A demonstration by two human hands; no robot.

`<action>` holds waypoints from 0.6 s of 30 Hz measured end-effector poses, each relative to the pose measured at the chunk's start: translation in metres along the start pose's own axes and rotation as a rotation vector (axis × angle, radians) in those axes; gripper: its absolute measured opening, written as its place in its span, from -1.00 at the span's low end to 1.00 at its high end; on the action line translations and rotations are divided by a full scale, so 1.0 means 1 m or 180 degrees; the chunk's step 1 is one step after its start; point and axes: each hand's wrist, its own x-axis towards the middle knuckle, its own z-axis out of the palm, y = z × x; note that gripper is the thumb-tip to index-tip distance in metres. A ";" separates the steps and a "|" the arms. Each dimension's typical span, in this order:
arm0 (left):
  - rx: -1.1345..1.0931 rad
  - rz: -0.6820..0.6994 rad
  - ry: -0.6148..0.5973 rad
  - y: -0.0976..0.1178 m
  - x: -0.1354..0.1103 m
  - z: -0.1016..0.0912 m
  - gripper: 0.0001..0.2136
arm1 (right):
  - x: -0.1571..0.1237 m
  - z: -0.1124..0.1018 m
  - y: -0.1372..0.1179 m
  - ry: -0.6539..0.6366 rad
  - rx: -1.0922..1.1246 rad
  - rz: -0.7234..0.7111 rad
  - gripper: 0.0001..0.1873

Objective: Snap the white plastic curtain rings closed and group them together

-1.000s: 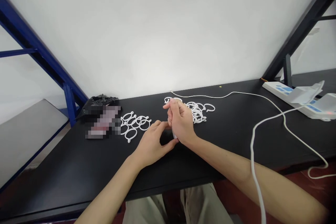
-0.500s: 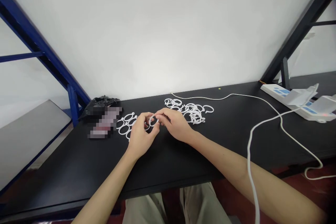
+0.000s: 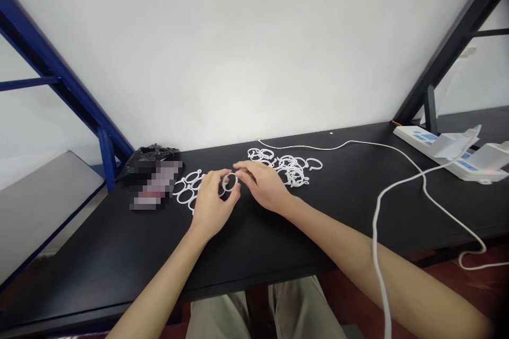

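A white plastic curtain ring (image 3: pixel 237 182) stands upright, turned nearly face-on. My left hand (image 3: pixel 210 198) pinches its left side, with the thumb below and the fingers above. My right hand (image 3: pixel 264 185) has its thumb and fingertips at the ring's upper right edge; part of that contact is hidden. Several white curtain rings (image 3: pixel 185 196) lie flat left of my left hand, partly covered by it. Beyond my right hand sits a loose heap of similar rings (image 3: pixel 295 175), and some of these have a gap in the loop.
A black bag (image 3: pixel 153 153) and a blurred pinkish packet (image 3: pixel 161 183) lie at the left on the black table (image 3: pixel 318 222). A white cable (image 3: pixel 377 222) runs over my right forearm. White devices with blue panels (image 3: pixel 449 153) stand far right. A blue frame (image 3: pixel 107 159) rises at left.
The ring between my hands has turned to face me more fully. My right fingers have shifted slightly and straightened along its edge. The view has moved a little.
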 end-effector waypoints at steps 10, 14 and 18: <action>0.1794 -0.0141 -0.0156 -0.011 -0.004 0.006 -0.63 | 0.004 0.010 0.018 -0.1059 -0.1741 -0.0057 -0.64; 0.1975 -0.0192 -0.0225 -0.011 -0.005 0.007 -0.61 | 0.004 0.010 0.018 -0.0973 -0.1869 -0.0082 -0.68; 0.2059 -0.0202 -0.0250 -0.012 -0.005 0.008 -0.58 | 0.004 0.006 0.018 -0.0737 -0.2101 0.0018 -0.72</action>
